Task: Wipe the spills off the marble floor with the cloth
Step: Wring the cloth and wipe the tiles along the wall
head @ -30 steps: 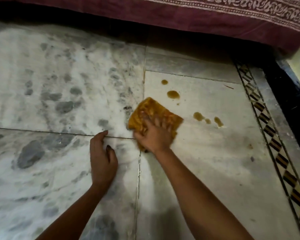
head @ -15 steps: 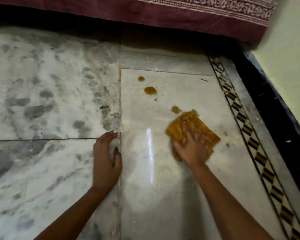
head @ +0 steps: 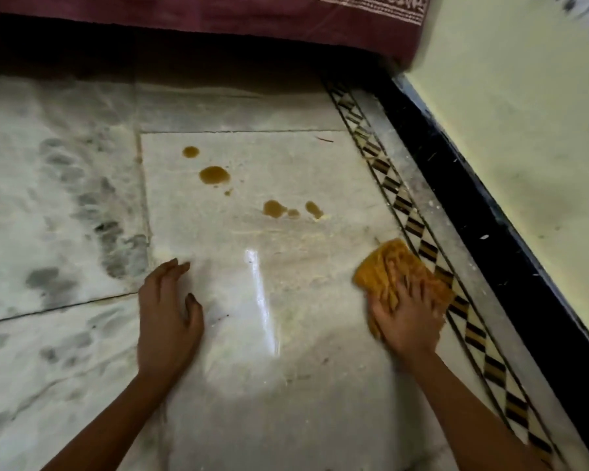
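On the pale marble floor [head: 286, 385], just beside the diamond-patterned inlay border [head: 422, 232], the orange cloth [head: 388, 263] lies flat under the right hand [head: 407, 321], whose fingers are spread straight and press down on it. The left hand [head: 167, 321] rests palm-down on the marble with its fingers extended, holding nothing. Brown spills [head: 214, 175] dot the same slab farther from the person, apart from the cloth.
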A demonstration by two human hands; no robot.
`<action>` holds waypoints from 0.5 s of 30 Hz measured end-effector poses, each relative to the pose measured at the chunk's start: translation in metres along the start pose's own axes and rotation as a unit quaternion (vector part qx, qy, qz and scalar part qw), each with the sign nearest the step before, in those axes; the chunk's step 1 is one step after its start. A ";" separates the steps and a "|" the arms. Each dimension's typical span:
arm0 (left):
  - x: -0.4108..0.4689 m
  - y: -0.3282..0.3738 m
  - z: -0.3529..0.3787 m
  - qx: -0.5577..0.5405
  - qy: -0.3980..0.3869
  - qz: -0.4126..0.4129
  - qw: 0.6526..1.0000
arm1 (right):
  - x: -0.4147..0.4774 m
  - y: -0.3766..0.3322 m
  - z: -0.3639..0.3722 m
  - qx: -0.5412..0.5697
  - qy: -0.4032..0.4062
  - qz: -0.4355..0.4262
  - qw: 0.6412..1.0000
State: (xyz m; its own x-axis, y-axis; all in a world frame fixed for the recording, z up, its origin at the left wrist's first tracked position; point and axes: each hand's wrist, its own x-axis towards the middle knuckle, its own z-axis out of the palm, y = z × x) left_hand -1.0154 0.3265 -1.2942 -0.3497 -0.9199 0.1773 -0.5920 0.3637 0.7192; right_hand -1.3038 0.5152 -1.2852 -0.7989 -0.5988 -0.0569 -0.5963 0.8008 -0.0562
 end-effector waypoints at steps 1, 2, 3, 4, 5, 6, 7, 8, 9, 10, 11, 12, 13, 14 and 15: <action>0.000 0.002 0.002 0.003 -0.009 0.005 1.000 | 0.019 -0.017 -0.002 0.005 -0.008 0.045 0.999; 0.001 0.005 0.004 0.005 -0.013 0.007 1.000 | 0.032 -0.038 -0.004 0.011 -0.018 0.068 0.997; 0.002 0.007 0.005 0.010 -0.014 0.006 1.000 | 0.037 -0.060 -0.005 0.015 -0.024 0.067 0.997; 0.003 0.009 0.006 0.016 -0.014 0.008 1.000 | 0.035 -0.078 -0.004 0.017 -0.028 0.042 0.999; 0.004 0.010 0.007 0.021 -0.014 0.011 1.000 | 0.025 -0.092 -0.002 0.018 -0.029 -0.001 0.999; 0.005 0.010 0.006 0.025 -0.012 0.014 1.000 | 0.006 -0.099 -0.001 0.025 -0.026 -0.060 0.998; 0.005 0.010 0.007 0.028 -0.013 0.017 0.999 | -0.016 -0.096 0.000 0.038 -0.019 -0.128 0.991; 0.005 0.009 0.006 0.030 -0.015 0.021 0.999 | -0.039 -0.082 0.000 0.052 -0.018 -0.195 0.979; 0.004 0.008 0.006 0.032 -0.020 0.026 0.999 | -0.058 -0.059 0.000 0.052 -0.026 -0.256 0.965; 0.003 0.007 0.005 0.035 -0.024 0.033 0.999 | -0.071 -0.030 0.000 0.044 -0.041 -0.304 0.951; 0.004 0.005 0.005 0.038 -0.027 0.038 0.998 | -0.074 0.002 -0.001 0.035 -0.057 -0.340 0.938; 0.004 0.004 0.005 0.039 -0.030 0.039 0.998 | -0.071 0.034 -0.004 0.024 -0.071 -0.351 0.933; 0.003 0.003 0.005 0.039 -0.032 0.036 0.998 | -0.062 0.063 -0.007 0.013 -0.081 -0.331 0.940; 0.002 0.003 0.006 0.038 -0.032 0.033 0.998 | -0.049 0.084 -0.008 0.001 -0.086 -0.289 0.953; 0.002 0.004 0.007 0.032 -0.030 0.032 0.999 | -0.031 0.098 -0.009 -0.013 -0.083 -0.231 0.969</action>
State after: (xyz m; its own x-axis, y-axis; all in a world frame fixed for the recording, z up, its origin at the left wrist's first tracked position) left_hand -1.0236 0.3267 -1.2953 -0.4301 -0.8845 0.1806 -0.6118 0.4327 0.6622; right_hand -1.3381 0.6120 -1.2797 -0.4235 -0.8853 -0.1922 -0.8910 0.4454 -0.0883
